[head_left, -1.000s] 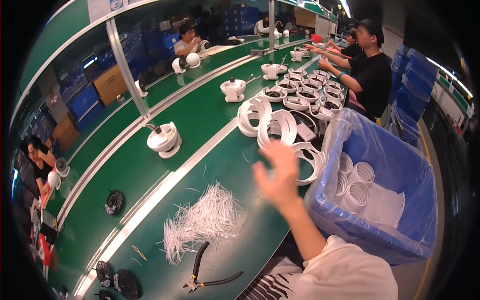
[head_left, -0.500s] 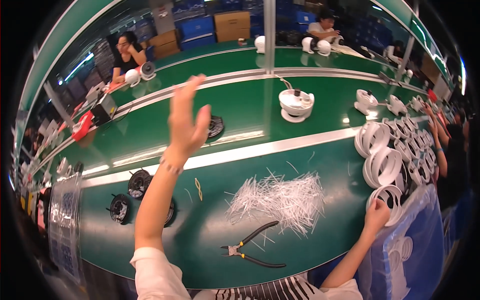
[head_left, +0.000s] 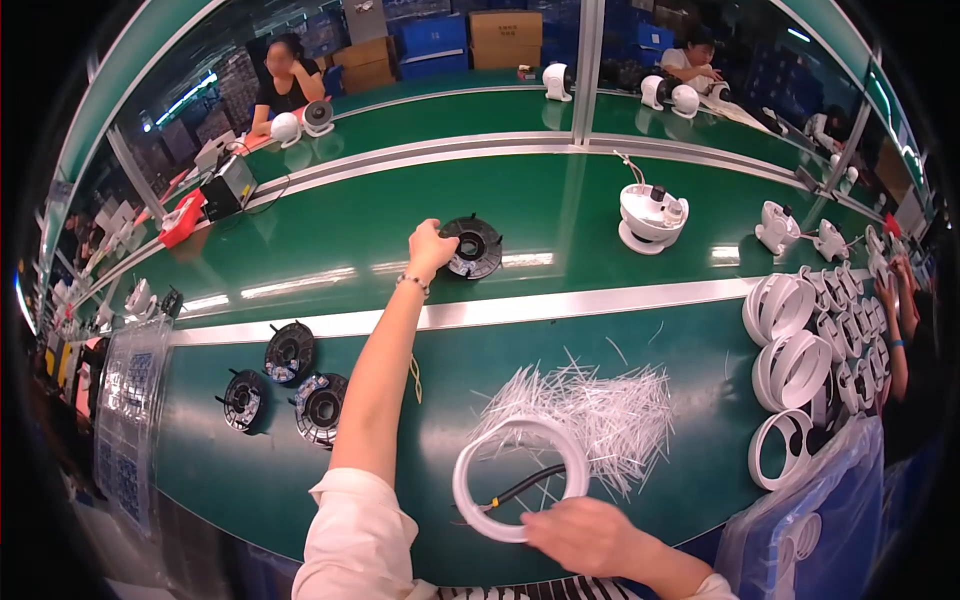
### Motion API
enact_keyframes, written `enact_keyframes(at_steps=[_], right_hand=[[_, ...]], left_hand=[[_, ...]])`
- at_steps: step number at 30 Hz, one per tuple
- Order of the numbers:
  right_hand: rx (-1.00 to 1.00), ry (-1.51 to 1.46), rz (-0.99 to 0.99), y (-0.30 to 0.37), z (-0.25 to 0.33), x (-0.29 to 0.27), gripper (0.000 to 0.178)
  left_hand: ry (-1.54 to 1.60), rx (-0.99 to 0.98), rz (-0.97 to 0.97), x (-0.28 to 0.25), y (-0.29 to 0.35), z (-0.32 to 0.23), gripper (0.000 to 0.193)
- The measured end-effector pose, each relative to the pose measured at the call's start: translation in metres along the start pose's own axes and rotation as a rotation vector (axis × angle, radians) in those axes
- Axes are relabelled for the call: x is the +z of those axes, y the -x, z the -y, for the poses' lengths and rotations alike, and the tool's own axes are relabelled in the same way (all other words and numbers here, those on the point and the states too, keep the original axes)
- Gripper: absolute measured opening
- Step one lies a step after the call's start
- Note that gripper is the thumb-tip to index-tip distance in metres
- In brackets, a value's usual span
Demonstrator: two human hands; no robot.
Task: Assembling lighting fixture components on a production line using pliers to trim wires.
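My left hand (head_left: pixel 430 250) reaches over the green belt and grips the edge of a round black housing (head_left: pixel 473 247). My right hand (head_left: pixel 585 537) pinches the lower rim of a white plastic ring (head_left: pixel 463 480), held up above the near worktop. Through the ring shows a black handle of the cutting pliers (head_left: pixel 528 484); the rest of the pliers is hidden behind ring and hand. Beyond the ring lies a heap of thin white plastic strips (head_left: pixel 625 420). Several more black housings (head_left: pixel 290 352) rest left of my left forearm, near a yellowish wire (head_left: pixel 416 380).
Stacked white rings (head_left: pixel 790 370) line the right side, beside a plastic-covered blue bin (head_left: pixel 810 530). A white device base (head_left: pixel 652 215) with wires stands on the belt. Clear plastic trays (head_left: pixel 130 430) stand at the left. Other people sit across the belt; another's arms show at far right.
My left hand has come down from the air onto the black housing on the belt. My right hand has brought a white ring from the right-hand stack to the middle, over the pliers.
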State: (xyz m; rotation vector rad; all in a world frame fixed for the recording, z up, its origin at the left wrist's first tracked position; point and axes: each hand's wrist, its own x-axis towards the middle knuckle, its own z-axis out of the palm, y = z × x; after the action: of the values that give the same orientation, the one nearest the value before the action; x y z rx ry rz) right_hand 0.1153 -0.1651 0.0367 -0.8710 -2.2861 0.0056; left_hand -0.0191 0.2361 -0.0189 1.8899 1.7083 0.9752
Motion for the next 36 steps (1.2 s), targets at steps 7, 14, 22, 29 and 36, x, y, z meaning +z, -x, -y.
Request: enact_keyframes(at_steps=[7,14,22,29,36], right_hand=[[0.058,-0.036,0.362,-0.009,-0.007,0.018,0.020],[0.400,-0.049,0.585,-0.052,-0.019,0.028,0.092],[0.519,-0.238,-0.092,-0.058,-0.039,0.009,0.099],[0.836,-0.955,-0.657,-0.067,-0.042,0.033,0.093],[0.643,-0.629,-0.436,-0.047,-0.055,0.032,0.112]], left_hand=[[1.118,-0.174,0.262,-0.050,0.113,-0.026,0.030],[1.419,-0.375,0.254,-0.078,0.174,-0.021,0.033],[1.467,-0.293,0.196,-0.089,0.193,-0.023,0.031],[1.331,0.168,0.437,-0.074,0.247,-0.046,0.071],[1.686,-0.399,1.200,-0.101,0.236,-0.051,0.070]])
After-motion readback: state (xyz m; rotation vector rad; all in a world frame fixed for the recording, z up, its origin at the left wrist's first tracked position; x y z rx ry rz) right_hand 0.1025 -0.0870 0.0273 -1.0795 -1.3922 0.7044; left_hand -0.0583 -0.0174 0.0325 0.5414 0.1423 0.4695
